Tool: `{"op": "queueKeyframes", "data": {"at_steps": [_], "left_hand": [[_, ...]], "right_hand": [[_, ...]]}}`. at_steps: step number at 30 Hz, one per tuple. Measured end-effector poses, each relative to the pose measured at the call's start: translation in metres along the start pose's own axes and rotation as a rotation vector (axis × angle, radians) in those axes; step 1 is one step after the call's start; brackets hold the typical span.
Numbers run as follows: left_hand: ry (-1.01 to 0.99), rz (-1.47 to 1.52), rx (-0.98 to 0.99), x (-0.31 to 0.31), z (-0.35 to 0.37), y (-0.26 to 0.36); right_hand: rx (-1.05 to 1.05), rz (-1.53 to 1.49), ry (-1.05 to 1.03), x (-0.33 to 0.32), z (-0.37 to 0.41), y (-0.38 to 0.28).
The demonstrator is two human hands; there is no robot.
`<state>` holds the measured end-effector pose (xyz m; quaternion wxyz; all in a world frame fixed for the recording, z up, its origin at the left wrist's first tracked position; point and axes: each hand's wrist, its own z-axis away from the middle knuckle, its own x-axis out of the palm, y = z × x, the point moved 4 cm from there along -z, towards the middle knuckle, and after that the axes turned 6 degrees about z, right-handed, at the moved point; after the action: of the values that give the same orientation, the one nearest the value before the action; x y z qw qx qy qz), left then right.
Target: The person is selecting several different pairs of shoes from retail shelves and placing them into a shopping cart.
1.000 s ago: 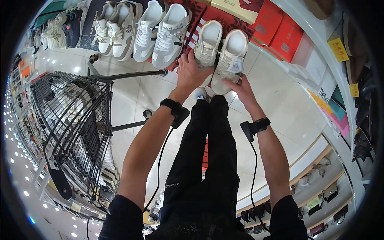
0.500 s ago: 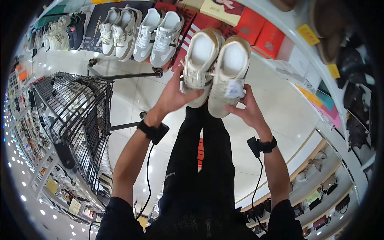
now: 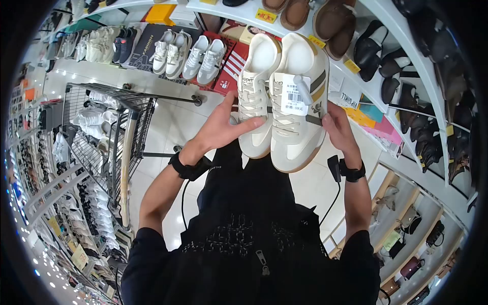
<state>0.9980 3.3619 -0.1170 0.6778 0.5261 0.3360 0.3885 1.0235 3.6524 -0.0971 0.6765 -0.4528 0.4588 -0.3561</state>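
two sneakers (image 3: pixel 296 148), one price tag (image 3: pixel 291 95), left hand (image 3: pixel 222 125) and right hand (image 3: pixel 341 129) each grasping one sneaker

Wire shopping cart (image 3: pixel 136 127) over on the left, pale handle (image 3: pixel 125 165) and all. Dark shoes (image 3: pixel 368 51) by the curved white shelf (image 3: pixel 400 36), handbags (image 3: pixel 412 267) lower right.

From my remote seat I see a black strap (image 3: pixel 179 165) with a dark, blocky module (image 3: pixel 200 168) just behind the left hand (image 3: pixel 222 125), matched behind the right hand (image 3: pixel 341 130); each trails a thin black cable (image 3: pixel 183 204). Farther back: black sleeves (image 3: pixel 147 256), a black top (image 3: pixel 218 277) (pale broken-line pattern, metallic zipper pull (image 3: pixel 262 258)), black trousers (image 3: pixel 246 185).
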Motion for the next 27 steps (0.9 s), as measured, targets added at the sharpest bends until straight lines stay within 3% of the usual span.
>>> {"op": "queueKeyframes", "data": {"at_steps": [4,7,11,14,17,18,21,22,23,25,26,27], "left_hand": [[0.023,-0.037,0.166,0.015,0.016,0.023],[-0.032,0.206,0.165,0.031,0.028,0.038],[0.02,0.371,0.146,0.073,0.037,0.062],[0.06,0.454,0.159,0.105,0.042,0.073],[-0.072,0.424,0.088,0.142,0.048,0.087],[-0.074,0.412,0.044,0.151,0.048,0.085],[0.053,0.18,0.083,0.181,0.055,0.092],[0.063,0.168,0.113,0.191,0.056,0.095],[0.059,0.162,0.11,0.202,0.058,0.095],[0.088,-0.077,0.295,0.223,0.064,0.108],[0.081,-0.086,0.26,0.229,0.064,0.112],[0.07,-0.092,0.269,0.235,0.067,0.123]], "right_hand": [[-0.213,0.131,0.01,-0.026,0.024,-0.03],[-0.413,0.137,0.049,-0.045,0.05,-0.05],[-0.319,-0.046,-0.046,-0.067,0.094,-0.03],[-0.194,-0.524,-0.017,-0.067,0.119,-0.014],[-0.062,-0.695,0.153,-0.071,0.143,0.039],[-0.055,-0.813,0.089,-0.075,0.151,0.056],[0.06,-0.762,-0.057,-0.088,0.178,0.068],[0.251,-0.523,-0.007,-0.094,0.187,0.066],[0.249,-0.53,-0.002,-0.096,0.191,0.072],[0.222,-0.528,-0.148,-0.096,0.199,0.073],[0.182,-0.271,-0.187,-0.102,0.205,0.07],[0.176,-0.273,-0.173,-0.101,0.209,0.069]]}}
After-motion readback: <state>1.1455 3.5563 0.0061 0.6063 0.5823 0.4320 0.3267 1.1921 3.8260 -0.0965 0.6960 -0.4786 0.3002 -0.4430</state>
